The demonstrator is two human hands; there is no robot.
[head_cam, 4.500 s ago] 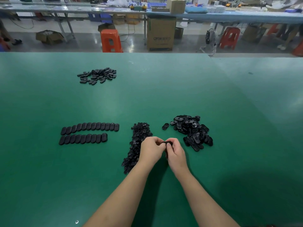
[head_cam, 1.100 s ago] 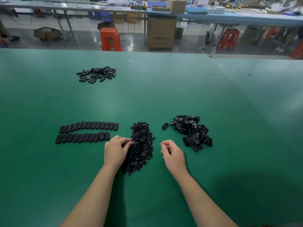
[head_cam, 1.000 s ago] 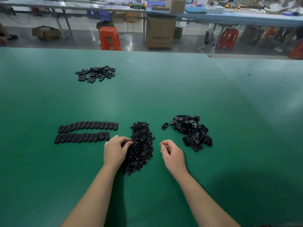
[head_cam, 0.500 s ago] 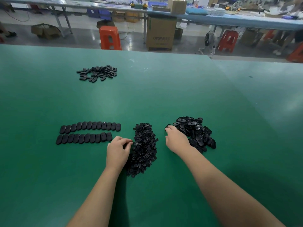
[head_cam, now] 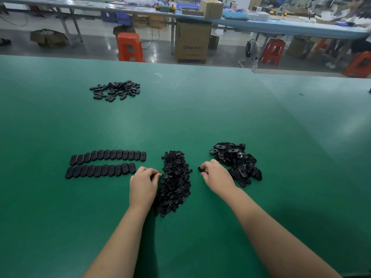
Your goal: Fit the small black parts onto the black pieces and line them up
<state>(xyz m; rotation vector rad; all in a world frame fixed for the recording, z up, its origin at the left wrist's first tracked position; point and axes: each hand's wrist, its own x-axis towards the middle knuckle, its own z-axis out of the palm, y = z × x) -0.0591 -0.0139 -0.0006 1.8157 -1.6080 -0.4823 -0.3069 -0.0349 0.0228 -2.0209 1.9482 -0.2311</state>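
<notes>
A long heap of small black parts [head_cam: 175, 181] lies in front of me on the green table [head_cam: 200, 121]. My left hand [head_cam: 143, 184] sits at the heap's left edge, its fingers curled into the parts. To the right is a pile of black oval pieces [head_cam: 237, 162]. My right hand [head_cam: 215, 175] is just left of that pile and pinches one black oval piece [head_cam: 200, 169] at its fingertips. Two neat rows of finished black pieces [head_cam: 104, 163] lie to the left.
A second loose pile of black oval pieces [head_cam: 115, 90] lies far back on the left. Beyond the table's far edge stand orange stools [head_cam: 129, 47], a cardboard box [head_cam: 191, 42] and long benches.
My right hand drew back from the oval pile toward the middle with one piece pinched. My left hand stayed at the heap of small parts, fingers curling into it.
</notes>
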